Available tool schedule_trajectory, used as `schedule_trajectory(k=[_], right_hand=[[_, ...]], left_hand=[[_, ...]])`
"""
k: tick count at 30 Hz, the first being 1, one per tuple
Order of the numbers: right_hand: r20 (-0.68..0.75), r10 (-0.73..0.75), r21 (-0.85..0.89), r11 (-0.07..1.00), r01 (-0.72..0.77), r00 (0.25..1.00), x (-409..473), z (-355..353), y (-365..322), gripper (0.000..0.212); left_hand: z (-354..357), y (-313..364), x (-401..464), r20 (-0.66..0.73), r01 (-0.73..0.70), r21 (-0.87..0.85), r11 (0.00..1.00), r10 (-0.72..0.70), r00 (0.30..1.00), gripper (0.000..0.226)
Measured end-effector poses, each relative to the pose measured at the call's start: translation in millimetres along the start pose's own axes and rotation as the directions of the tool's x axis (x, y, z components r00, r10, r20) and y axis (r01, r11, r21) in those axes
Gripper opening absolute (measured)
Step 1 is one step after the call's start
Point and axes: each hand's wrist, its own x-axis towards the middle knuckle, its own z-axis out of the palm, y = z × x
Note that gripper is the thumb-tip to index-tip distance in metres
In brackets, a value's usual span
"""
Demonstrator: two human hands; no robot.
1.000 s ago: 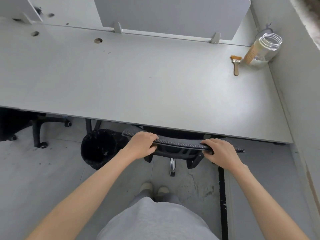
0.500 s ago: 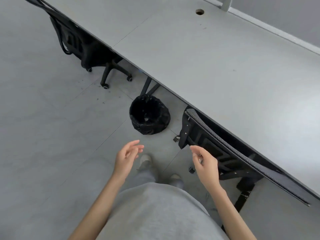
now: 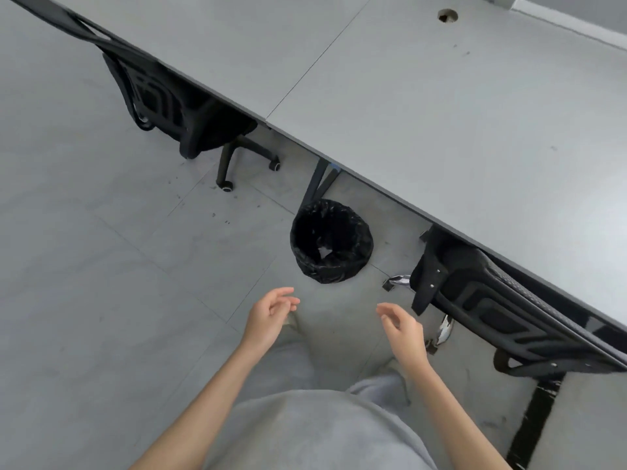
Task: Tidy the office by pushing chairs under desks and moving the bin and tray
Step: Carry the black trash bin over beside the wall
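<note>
Both hands, left hand [image 3: 271, 317] and right hand [image 3: 402, 329], have released the black mesh office chair [image 3: 502, 307], now tucked under the grey desk [image 3: 441, 113]; loosely spread and empty, they face the round black-lined bin [image 3: 330, 240], probably next.

We can't read a thing here — no text, labels, brands or numbers anywhere we look.

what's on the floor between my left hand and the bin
Nothing: the head view shows only bare grey floor between the left hand and the bin.
</note>
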Motion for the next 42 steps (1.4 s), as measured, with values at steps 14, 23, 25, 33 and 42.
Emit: schedule_trajectory(k=[14, 23, 25, 33, 42], right_hand=[[0.030, 0.264, 0.143, 0.953, -0.266, 0.964, 169.4, 119.1, -24.7, 0.021], [0.033, 0.421, 0.237, 0.878, -0.417, 0.906, 316.5, 182.1, 74.0, 0.035], [0.014, 0.399, 0.189, 0.900, -0.394, 0.917, 347.1, 189.0, 85.0, 0.042], [-0.096, 0.420, 0.242, 0.889, -0.388, 0.903, 446.1, 209.5, 133.0, 0.057], [-0.155, 0.417, 0.499, 0.815, -0.293, 0.896, 436.3, 198.4, 136.8, 0.032]], left_hand=[[-27.4, -26.2, 230.4, 0.160, 0.043, 0.368, 0.929, -0.109, 0.981, 0.027], [18.3, -124.7, 384.9, 0.086, 0.138, 0.313, 0.940, -0.173, 0.981, 0.032], [27.0, -144.8, 419.3, 0.057, 0.144, 0.359, 0.922, -0.175, 0.983, 0.036], [61.4, -197.9, 506.8, 0.013, 0.161, 0.424, 0.891, -0.183, 0.983, 0.046], [61.0, -209.7, 508.5, -0.073, 0.238, 0.307, 0.921, -0.227, 0.971, 0.036]])
